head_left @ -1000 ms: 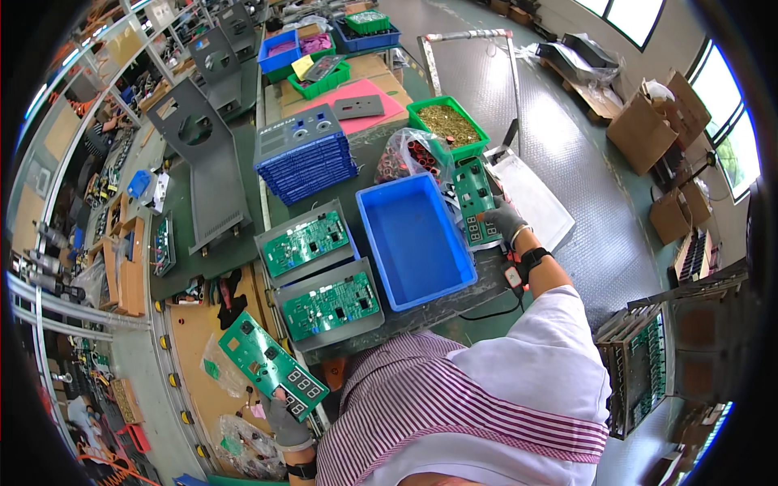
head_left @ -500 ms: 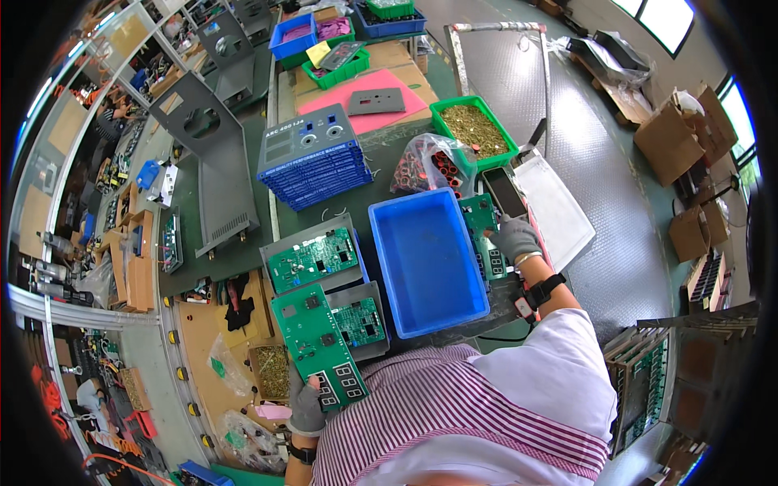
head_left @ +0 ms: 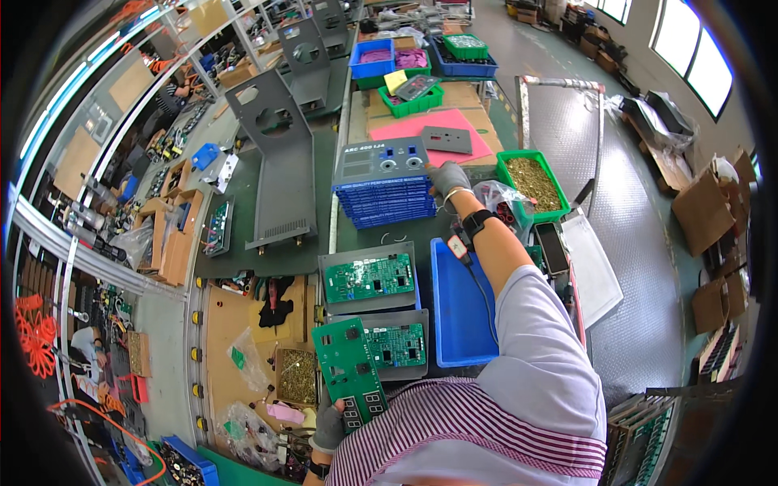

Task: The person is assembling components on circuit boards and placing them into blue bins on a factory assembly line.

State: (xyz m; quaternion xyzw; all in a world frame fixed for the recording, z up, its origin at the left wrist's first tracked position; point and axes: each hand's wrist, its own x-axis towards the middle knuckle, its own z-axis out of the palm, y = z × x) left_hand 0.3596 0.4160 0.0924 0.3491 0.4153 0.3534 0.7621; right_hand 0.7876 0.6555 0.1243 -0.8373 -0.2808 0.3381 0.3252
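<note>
My left hand (head_left: 328, 428), in a grey fingerless glove, is closed on the lower end of a green circuit board (head_left: 347, 363) with white digit displays. That board is tilted and overlaps a grey panel carrying another green board (head_left: 397, 346). My right hand (head_left: 450, 180), gloved too, reaches far forward to the right edge of a stack of blue-and-grey front panels (head_left: 385, 190). Its fingertips meet the top panel's edge; whether they grip it is hidden. Behind the stack lies a single grey panel (head_left: 446, 139) on a pink sheet.
Under my right forearm stands a blue bin (head_left: 454, 324), with a cable hanging over it. A green tray of small brass-coloured parts (head_left: 531, 182) and a plastic bag (head_left: 498, 198) sit to the right. Another grey panel with a board (head_left: 369, 277) lies left of the bin. Tall grey metal housings (head_left: 284, 182) stand farther left.
My right hand has left the circuit board beside the blue bin and moved forward and left to the panel stack. My left hand still holds its board. The view has shifted.
</note>
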